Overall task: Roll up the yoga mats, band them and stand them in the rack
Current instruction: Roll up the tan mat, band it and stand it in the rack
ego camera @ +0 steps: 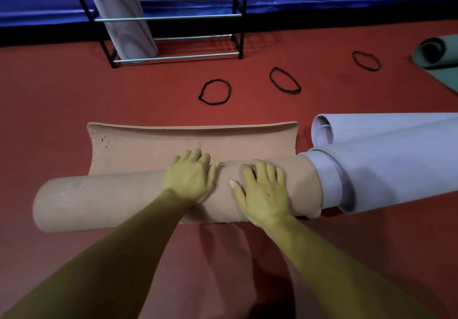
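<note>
The roll (pixel 111 194) is blocked on the right by lilac mats (pixel 384 170); bare floor (pixel 49 120) is left on its left. The right part of the rack (pixel 173 17) is unoccupied.

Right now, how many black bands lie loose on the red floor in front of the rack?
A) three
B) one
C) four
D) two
A: three separate black loops lie on the floor, apart from one another: the left band, the middle band and the right band.
</note>
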The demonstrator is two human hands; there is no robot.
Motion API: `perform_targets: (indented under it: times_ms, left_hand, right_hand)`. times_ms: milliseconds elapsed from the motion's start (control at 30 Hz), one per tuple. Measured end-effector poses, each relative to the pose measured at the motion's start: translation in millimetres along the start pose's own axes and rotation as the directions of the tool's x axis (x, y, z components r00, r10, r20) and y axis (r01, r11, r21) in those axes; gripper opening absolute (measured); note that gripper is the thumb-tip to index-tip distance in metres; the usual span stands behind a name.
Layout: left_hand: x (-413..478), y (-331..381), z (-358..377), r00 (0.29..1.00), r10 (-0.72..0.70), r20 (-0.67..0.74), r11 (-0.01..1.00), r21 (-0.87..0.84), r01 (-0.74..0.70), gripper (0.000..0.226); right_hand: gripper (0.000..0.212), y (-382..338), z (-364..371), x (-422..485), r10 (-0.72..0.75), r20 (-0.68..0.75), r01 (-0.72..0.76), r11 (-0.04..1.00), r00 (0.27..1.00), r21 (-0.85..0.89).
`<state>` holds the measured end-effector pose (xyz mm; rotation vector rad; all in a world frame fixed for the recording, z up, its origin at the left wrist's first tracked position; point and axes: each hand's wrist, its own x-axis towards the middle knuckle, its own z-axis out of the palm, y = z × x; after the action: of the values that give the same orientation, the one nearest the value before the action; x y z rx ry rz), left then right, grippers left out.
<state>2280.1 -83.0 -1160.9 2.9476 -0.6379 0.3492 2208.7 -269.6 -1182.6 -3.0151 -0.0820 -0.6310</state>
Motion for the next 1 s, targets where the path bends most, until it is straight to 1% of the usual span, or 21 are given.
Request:
perform_targets:
  times_ms: [100,200,267,333,467,533,633,700,800,900,1000]
  left_hand:
    - [1,1,-1,0.998,-0.016,-0.053,1.0,-0.022,0.015,0.042]
    - [-12,1,2,0.999,0.006,-0.041,0.999,-0.035,-0.008,0.048]
    - [-22,-1,5,0.999,0.048,-0.014,0.999,-0.012,-0.048,0.057]
    - [-22,-4,7,0.998,0.059,0.017,0.998,0.007,-0.059,0.067]
    - [-1,-12,7,0.996,0.067,0.06,0.998,-0.001,-0.067,0.069]
    - [9,-17,7,0.994,0.062,0.088,0.998,0.0,-0.063,0.068]
    - [24,-23,4,0.989,0.02,0.149,1.0,-0.002,-0.02,0.072]
    - [37,-26,0,0.981,-0.014,0.194,1.0,0.001,0.014,0.076]
    - [55,-32,-3,0.974,-0.049,0.221,0.999,-0.013,0.053,0.08]
    - [60,-37,-3,0.972,-0.045,0.229,0.997,-0.048,0.057,0.082]
    - [57,-36,0,0.973,-0.044,0.225,0.999,-0.012,0.048,0.085]
  right_hand:
    - [0.044,1,10,11,-0.011,-0.05,0.009,0.999,0.999,-0.033]
    - [0.042,3,17,27,-0.026,-0.074,0.022,0.998,0.997,-0.058]
    - [0.041,5,19,37,-0.031,-0.071,0.027,0.998,0.997,-0.058]
    - [0.041,5,19,46,-0.03,-0.057,0.026,0.998,0.998,-0.058]
    - [0.043,6,19,60,-0.015,-0.064,0.014,1.0,0.998,-0.018]
    - [0.043,7,18,66,-0.004,-0.105,0.005,1.0,0.994,0.007]
    - [0.039,6,17,65,0.009,-0.191,-0.006,1.0,0.982,0.02]
    - [0.036,5,17,61,0.032,-0.211,-0.026,0.999,0.977,0.032]
    - [0.034,4,18,53,0.073,-0.203,-0.066,0.997,0.977,0.041]
    - [0.042,-1,25,45,0.088,-0.125,-0.086,0.996,0.988,0.025]
    - [0.047,-3,34,41,0.094,-0.096,-0.094,0.996,0.991,0.01]
